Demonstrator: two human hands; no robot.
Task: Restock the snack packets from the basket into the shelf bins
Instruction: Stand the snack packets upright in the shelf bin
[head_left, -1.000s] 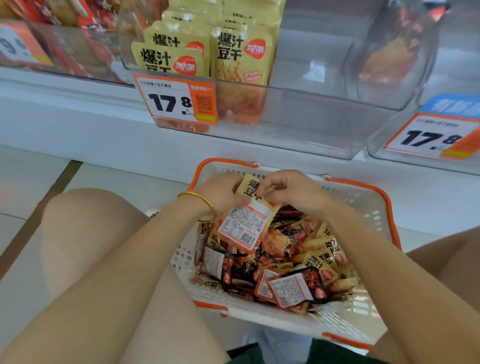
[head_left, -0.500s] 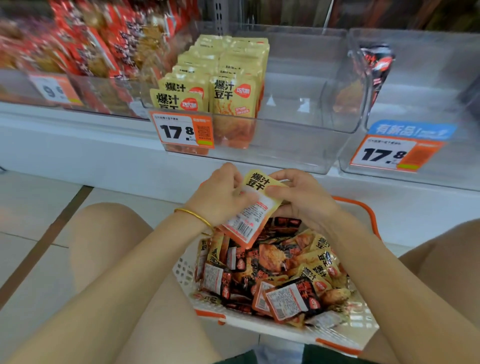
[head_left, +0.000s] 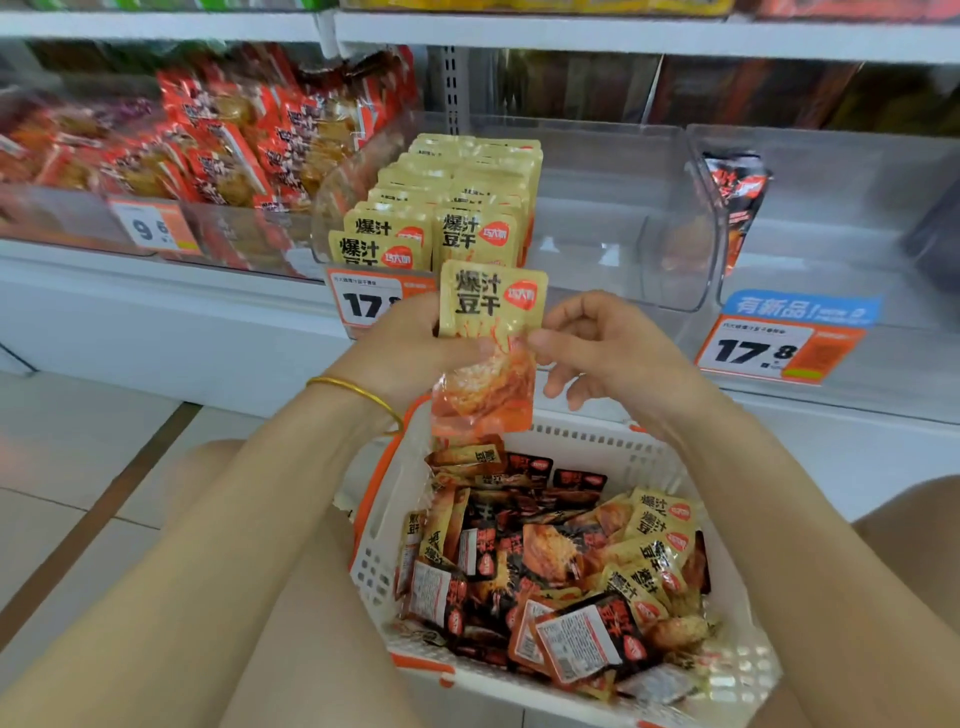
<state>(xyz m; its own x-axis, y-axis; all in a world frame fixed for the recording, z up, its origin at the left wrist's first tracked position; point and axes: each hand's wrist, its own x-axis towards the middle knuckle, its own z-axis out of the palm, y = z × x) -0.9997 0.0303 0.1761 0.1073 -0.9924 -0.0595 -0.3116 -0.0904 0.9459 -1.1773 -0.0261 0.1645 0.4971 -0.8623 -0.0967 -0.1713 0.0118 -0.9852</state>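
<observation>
A pale, shiny tile floor (head_left: 62, 467) fills the lower left of the frame, and a thin brown strip (head_left: 119, 499) runs slantwise across it. Behind it stands a plain white shelf base (head_left: 156, 332). Along the top runs a white shelf board (head_left: 571, 36) with a grey slotted metal post (head_left: 451, 88) under it.

- You have two hands up, left hand (head_left: 410, 353) and right hand (head_left: 613, 358), together pinching one yellow packet (head_left: 492, 306).
- One basket (head_left: 379, 519); its heaped packets (head_left: 550, 571) are too jumbled to count.
- Three clear bins: left bin (head_left: 62, 218), middle bin (head_left: 623, 218), right bin (head_left: 841, 208).
- Two rows of stocked packets (head_left: 457, 208) in the middle bin; one black packet (head_left: 737, 192) in the right bin.
- Three price tags: left tag (head_left: 153, 227), middle tag (head_left: 369, 301), right tag (head_left: 779, 351).
- One blue label (head_left: 800, 307).
- One bangle (head_left: 358, 395).
</observation>
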